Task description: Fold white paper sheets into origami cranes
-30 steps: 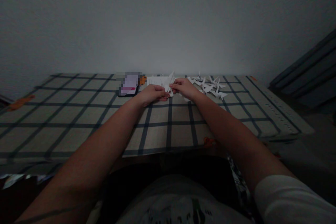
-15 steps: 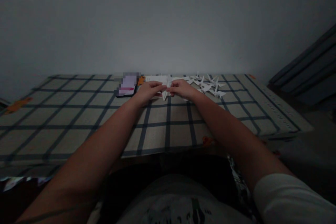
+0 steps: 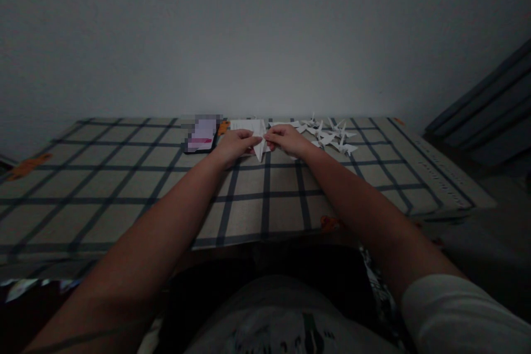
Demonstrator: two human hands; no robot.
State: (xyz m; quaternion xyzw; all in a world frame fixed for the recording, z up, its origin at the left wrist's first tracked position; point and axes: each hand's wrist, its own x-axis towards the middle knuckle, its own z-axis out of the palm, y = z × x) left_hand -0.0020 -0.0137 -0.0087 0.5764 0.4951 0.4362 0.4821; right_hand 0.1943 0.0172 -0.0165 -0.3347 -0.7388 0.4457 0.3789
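My left hand (image 3: pixel 235 145) and my right hand (image 3: pixel 287 140) meet over the far middle of a checked table (image 3: pixel 124 177). Both pinch a small folded piece of white paper (image 3: pixel 260 148), whose pointed end hangs down between the fingertips. Just behind the hands lies a stack of white paper sheets (image 3: pixel 248 124). Several finished white paper cranes (image 3: pixel 332 135) stand in a cluster to the right of my right hand.
A phone (image 3: pixel 201 135) with a lit screen lies left of the paper stack. A plain wall rises straight behind the table. The table's right edge drops off near a dark slatted panel (image 3: pixel 485 116). My lap is at the near edge.
The folded paper was turned: its point stood up above the hands one second ago and now hangs down between them. Both hands drew slightly closer together.
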